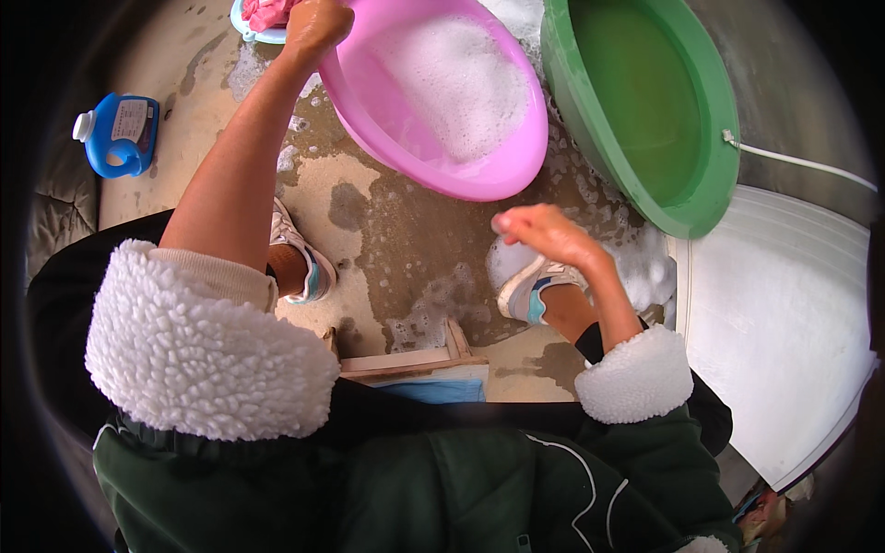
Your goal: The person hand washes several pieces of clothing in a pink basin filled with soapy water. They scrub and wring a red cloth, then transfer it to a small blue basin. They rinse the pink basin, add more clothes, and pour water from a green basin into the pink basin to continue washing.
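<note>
A pink oval tub holds soapy water with white foam and stands ahead of me. My left hand is closed at its far-left rim, with the fingertips partly hidden. Above my right shoe and just short of the tub's near edge, my right hand hangs in the air. Its fingers are loosely bent, slightly blurred at the tips, and nothing shows in them. Beyond my left hand, pink cloth lies in a light blue basin.
A green tub with murky water stands right of the pink one, a white cord at its rim. A blue jug with a white cap is at left. A white panel lies right. Foam covers wet floor near a low wooden stool.
</note>
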`<action>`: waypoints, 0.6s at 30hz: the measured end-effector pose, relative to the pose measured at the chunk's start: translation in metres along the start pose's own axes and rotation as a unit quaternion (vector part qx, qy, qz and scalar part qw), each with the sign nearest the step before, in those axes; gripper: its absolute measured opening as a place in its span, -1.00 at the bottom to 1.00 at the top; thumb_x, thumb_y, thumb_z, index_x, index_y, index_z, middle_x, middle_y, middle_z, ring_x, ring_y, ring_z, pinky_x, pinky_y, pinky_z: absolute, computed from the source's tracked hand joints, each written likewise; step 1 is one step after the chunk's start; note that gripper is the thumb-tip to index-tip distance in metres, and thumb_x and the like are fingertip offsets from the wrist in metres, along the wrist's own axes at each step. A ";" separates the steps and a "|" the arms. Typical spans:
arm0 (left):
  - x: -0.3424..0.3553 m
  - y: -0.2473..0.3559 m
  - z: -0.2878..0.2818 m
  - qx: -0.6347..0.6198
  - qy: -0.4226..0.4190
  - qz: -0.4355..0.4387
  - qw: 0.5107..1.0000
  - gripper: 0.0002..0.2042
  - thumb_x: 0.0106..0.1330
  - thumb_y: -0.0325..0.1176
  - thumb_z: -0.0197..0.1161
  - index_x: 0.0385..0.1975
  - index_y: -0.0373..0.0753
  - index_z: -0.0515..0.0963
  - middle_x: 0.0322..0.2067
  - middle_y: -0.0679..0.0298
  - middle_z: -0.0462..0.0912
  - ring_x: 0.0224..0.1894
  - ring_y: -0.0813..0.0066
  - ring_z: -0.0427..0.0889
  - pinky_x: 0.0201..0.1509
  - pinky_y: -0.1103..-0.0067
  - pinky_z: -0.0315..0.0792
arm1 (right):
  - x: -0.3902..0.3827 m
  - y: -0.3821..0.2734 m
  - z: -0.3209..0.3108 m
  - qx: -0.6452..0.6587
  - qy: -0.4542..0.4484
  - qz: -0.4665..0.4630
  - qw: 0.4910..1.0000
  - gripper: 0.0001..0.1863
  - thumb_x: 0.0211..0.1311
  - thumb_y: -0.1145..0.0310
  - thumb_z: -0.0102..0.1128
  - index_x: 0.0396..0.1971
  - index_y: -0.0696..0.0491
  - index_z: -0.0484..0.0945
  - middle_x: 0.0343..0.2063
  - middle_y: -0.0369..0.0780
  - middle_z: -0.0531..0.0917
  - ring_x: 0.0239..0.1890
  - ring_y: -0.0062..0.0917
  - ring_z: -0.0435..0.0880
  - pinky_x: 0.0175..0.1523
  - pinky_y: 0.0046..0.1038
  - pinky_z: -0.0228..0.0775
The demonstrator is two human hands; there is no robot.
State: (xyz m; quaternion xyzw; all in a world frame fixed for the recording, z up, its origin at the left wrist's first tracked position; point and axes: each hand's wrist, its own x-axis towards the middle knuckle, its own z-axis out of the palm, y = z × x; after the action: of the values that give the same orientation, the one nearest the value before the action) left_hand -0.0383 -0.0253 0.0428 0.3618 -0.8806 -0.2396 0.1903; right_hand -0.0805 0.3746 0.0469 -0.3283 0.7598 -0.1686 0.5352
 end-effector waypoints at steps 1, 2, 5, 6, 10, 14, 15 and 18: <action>-0.002 0.002 -0.003 -0.011 0.000 -0.004 1.000 -0.77 0.21 -0.42 -0.01 -0.23 -0.28 0.56 -0.26 -0.15 0.61 -0.10 -0.09 0.58 -0.04 0.18 0.43 | 0.001 -0.006 -0.016 0.100 0.070 -0.026 0.992 -0.53 0.41 0.08 -0.06 -0.13 0.23 0.58 -0.31 -0.20 0.69 -0.28 -0.57 0.68 -0.12 -0.50 0.51; -0.004 0.005 -0.004 -0.023 0.000 -0.007 1.000 -0.76 0.21 -0.41 -0.01 -0.22 -0.28 0.56 -0.26 -0.14 0.61 -0.10 -0.09 0.58 -0.05 0.19 0.43 | 0.003 -0.011 -0.033 0.175 0.098 -0.023 0.979 -0.56 0.43 0.13 -0.07 -0.15 0.24 0.59 -0.31 -0.20 0.68 -0.29 -0.57 0.68 -0.19 -0.56 0.51; -0.008 0.010 -0.007 -0.080 0.016 0.016 0.997 -0.77 0.20 -0.46 0.00 -0.20 -0.29 0.56 -0.25 -0.14 0.61 -0.10 -0.08 0.59 -0.06 0.21 0.43 | 0.033 -0.017 -0.051 0.191 0.239 -0.146 0.941 -0.59 0.43 0.15 -0.06 -0.15 0.21 0.60 -0.31 -0.20 0.69 -0.28 -0.59 0.67 -0.21 -0.58 0.51; -0.008 0.012 -0.007 -0.097 0.025 0.045 0.994 -0.76 0.20 -0.48 0.01 -0.19 -0.29 0.56 -0.25 -0.14 0.61 -0.10 -0.08 0.59 -0.05 0.21 0.43 | 0.051 -0.016 -0.051 0.163 0.270 -0.113 0.942 -0.61 0.41 0.16 -0.03 -0.13 0.20 0.60 -0.30 -0.20 0.69 -0.28 -0.59 0.67 -0.19 -0.56 0.51; -0.004 0.014 -0.004 -0.050 0.033 0.076 0.995 -0.66 0.18 -0.41 0.06 -0.03 -0.20 0.54 -0.23 -0.09 0.62 -0.11 -0.05 0.59 0.01 0.27 0.43 | 0.114 0.004 -0.038 -0.082 0.233 -0.114 0.962 -0.65 0.25 0.25 0.14 -0.08 0.18 0.56 -0.17 -0.05 0.64 -0.08 -0.30 0.63 0.05 -0.39 0.42; -0.002 0.012 0.001 -0.062 0.050 0.094 0.992 -0.68 0.20 -0.43 0.14 -0.03 -0.23 0.53 -0.21 -0.08 0.61 -0.12 -0.05 0.59 0.01 0.26 0.43 | 0.153 0.008 -0.011 -0.165 0.434 0.041 0.885 -0.68 0.14 0.35 0.19 -0.11 0.15 0.53 -0.05 0.05 0.53 0.03 -0.12 0.52 0.12 -0.23 0.34; -0.002 0.011 0.002 -0.061 0.052 0.102 0.992 -0.68 0.20 -0.43 0.14 -0.02 -0.23 0.53 -0.20 -0.07 0.61 -0.11 -0.05 0.59 0.02 0.27 0.43 | 0.160 0.006 -0.005 -0.196 0.364 -0.021 0.911 -0.68 0.13 0.37 0.18 -0.11 0.15 0.51 -0.05 0.05 0.51 0.02 -0.09 0.51 0.11 -0.21 0.34; 0.000 0.010 0.001 -0.047 0.019 0.103 0.993 -0.63 0.22 -0.45 0.18 0.07 -0.17 0.49 -0.08 -0.05 0.60 -0.01 0.05 0.58 0.09 0.35 0.43 | 0.169 0.001 0.001 -0.116 0.142 -0.196 0.963 -0.71 0.10 0.45 0.14 -0.14 0.18 0.47 -0.01 0.09 0.41 -0.01 0.02 0.48 0.08 -0.14 0.35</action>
State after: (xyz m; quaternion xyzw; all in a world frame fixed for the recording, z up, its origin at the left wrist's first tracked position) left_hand -0.0446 -0.0184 0.0474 0.2646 -0.8971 -0.2533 0.2472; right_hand -0.1160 0.2606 -0.0730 -0.5029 0.7632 -0.2261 0.3367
